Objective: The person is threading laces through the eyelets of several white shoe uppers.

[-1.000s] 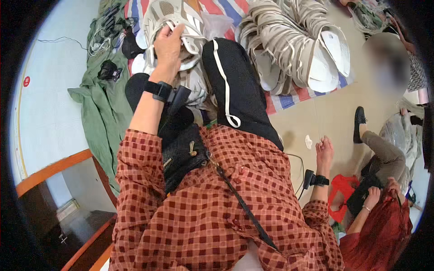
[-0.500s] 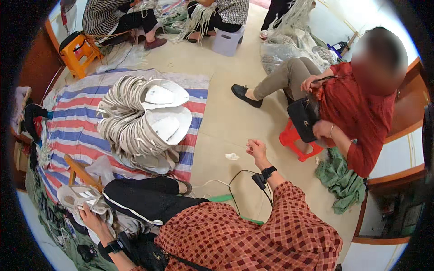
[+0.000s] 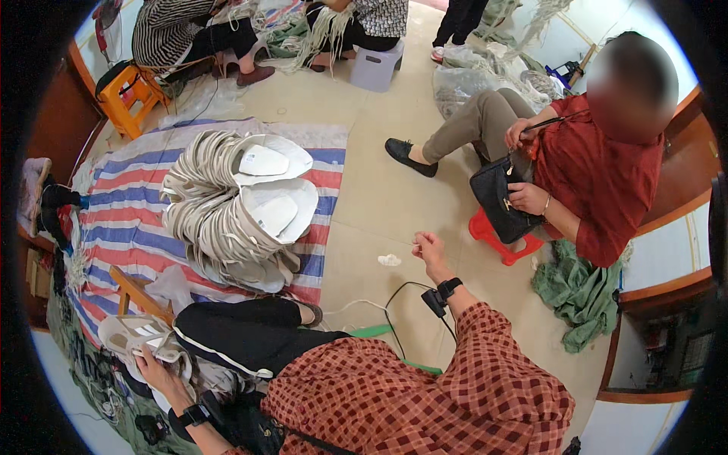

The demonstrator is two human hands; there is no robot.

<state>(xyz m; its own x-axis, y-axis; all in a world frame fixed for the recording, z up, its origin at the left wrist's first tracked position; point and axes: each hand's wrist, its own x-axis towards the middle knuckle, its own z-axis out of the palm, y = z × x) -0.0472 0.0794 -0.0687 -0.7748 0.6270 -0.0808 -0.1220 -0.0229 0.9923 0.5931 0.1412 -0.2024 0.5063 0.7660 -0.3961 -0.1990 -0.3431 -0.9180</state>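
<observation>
At the lower left, a beige and white shoe upper (image 3: 130, 327) with pale side stripes lies beside my bent knee. My left hand (image 3: 158, 373) grips its near edge, fingers laid over the side and thumb hidden. Out over the floor to the right, my right hand (image 3: 430, 250) is raised well apart from the upper. Its fingers are closed in a pinch; whatever they hold, if anything, is too fine to make out. Two long rows of nested beige uppers (image 3: 220, 193), with white insole boards at their right ends, rest on the striped sheet (image 3: 136, 243) ahead of me.
A person (image 3: 622, 174) in red sits at the right on a red stool (image 3: 493, 235), holding a black handbag (image 3: 504, 199). Green cloth (image 3: 580, 296) lies behind. A white scrap (image 3: 390, 260) and a black cable (image 3: 388, 311) are on the floor. Other people sit farther back, near an orange stool (image 3: 127, 98).
The person in red has shifted the black handbag, tilting it and moving a hand onto its front. My hands stay almost where they were; the view has shifted slightly.
</observation>
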